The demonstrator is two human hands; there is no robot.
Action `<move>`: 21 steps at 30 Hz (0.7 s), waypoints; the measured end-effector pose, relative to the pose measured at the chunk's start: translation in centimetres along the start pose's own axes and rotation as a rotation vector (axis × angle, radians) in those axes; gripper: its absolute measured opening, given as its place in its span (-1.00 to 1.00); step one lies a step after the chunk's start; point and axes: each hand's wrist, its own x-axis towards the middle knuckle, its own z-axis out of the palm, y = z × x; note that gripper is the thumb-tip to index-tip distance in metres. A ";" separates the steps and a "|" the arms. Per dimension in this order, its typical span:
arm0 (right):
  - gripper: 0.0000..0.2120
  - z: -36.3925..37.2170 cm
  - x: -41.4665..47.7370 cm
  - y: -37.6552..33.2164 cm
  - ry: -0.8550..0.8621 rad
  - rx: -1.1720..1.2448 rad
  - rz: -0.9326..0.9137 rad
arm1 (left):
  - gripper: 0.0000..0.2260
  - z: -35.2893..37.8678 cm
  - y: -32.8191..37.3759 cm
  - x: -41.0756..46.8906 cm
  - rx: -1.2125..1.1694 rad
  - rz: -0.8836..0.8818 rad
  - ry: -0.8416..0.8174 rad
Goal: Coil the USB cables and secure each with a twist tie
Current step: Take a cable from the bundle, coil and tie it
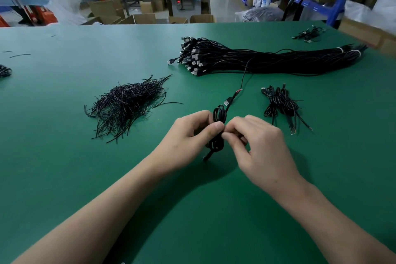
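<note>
The step in hand looks like the tying: the coiled USB cable (216, 144) is gathered into a narrow figure-eight hank, raised just above the green desk (64, 135) at near centre, with its USB plug (227, 101) sticking out on the far side.

To do this well, I judge the loops should be kept pinched tight at the waist so they do not spring apart. The tie should sit across the middle of the hank and not towards one end. Its two ends should be turned round each other several times, close against the cable, so that the wrap cannot slide.

The left hand (192, 133) grips the hank's waist, its fingers curled and its thumb pressed on the near face. The right hand (257, 146) is nearly closed, with thumb and forefinger pinched together at that same waist, touching the left thumb. They presumably pinch a twist tie there, but the tie is hidden between the fingertips and I cannot tell how far it is wound. A short dark tail hangs below the hank; I cannot tell whether it is tie or cable.

The loose pile of twist ties (128, 103) lies to the left and further off. The big bundle of uncoiled cables (257, 60) lies far and right, and a few finished hanks (280, 103) lie just right of the hands.
</note>
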 end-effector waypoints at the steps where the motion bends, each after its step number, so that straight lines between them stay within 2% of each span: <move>1: -0.85 -0.1 0.0 0.0 -0.001 -0.009 -0.016 | -0.67 0.1 0.0 0.0 -0.043 -0.031 -0.020; 4: -0.86 -0.3 0.0 0.0 -0.006 -0.036 -0.053 | -0.77 0.1 0.2 0.1 -0.243 -0.096 -0.047; 6: -0.87 -0.3 0.0 0.0 -0.002 -0.038 -0.070 | -0.70 0.0 0.2 0.1 -0.321 -0.103 -0.051; 8: -0.88 -0.1 0.0 0.1 0.008 -0.053 -0.091 | -0.73 -0.2 0.3 0.1 -0.362 -0.095 -0.071; 13: -0.89 0.0 0.0 0.3 0.013 -0.149 -0.153 | -0.94 -0.2 0.4 0.1 -0.391 -0.130 -0.102; 15: -0.89 0.0 0.0 0.5 0.031 -0.091 -0.082 | -0.90 -0.4 0.4 0.1 -0.450 -0.130 -0.125; 17: -0.86 -0.1 -0.1 0.9 0.050 0.065 0.056 | -0.82 -0.8 0.2 0.1 -0.459 -0.093 -0.175; 19: -0.83 0.0 0.0 1.1 0.036 0.228 0.194 | -0.78 -0.9 0.2 0.1 -0.350 -0.016 -0.212; 21: -0.81 0.2 0.0 1.2 -0.018 0.385 0.309 | -0.74 -0.8 0.1 0.1 -0.191 0.051 -0.160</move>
